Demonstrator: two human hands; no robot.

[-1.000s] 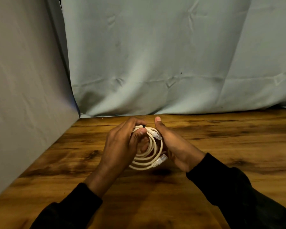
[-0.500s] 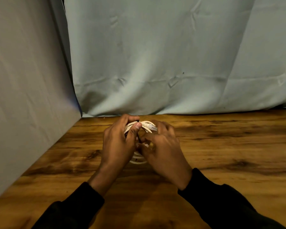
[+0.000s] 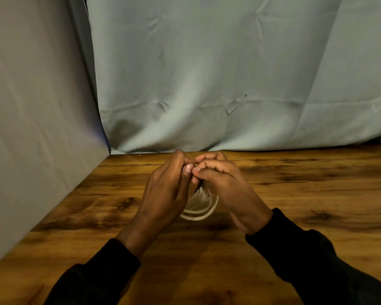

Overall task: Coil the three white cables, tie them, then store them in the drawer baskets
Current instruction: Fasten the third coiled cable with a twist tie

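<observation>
A coiled white cable (image 3: 199,211) hangs between my two hands just above the wooden table (image 3: 306,194), near its far edge. My left hand (image 3: 165,190) grips the coil's upper left side, fingers curled over it. Close against it, my right hand (image 3: 224,188) holds the upper right side, and the fingertips of both hands meet at the top of the coil. Only the lower loops show below my palms; the top of the coil and its plugs are hidden. No other cable, tie or drawer basket is in view.
A pale blue cloth backdrop (image 3: 207,84) hangs along the table's far edge. A grey cloth panel (image 3: 31,128) closes the left side. Dark sleeves cover both of my forearms.
My right hand has turned over the top of the coil and closed against my left hand. The coil is now mostly covered, and its plugs no longer show.
</observation>
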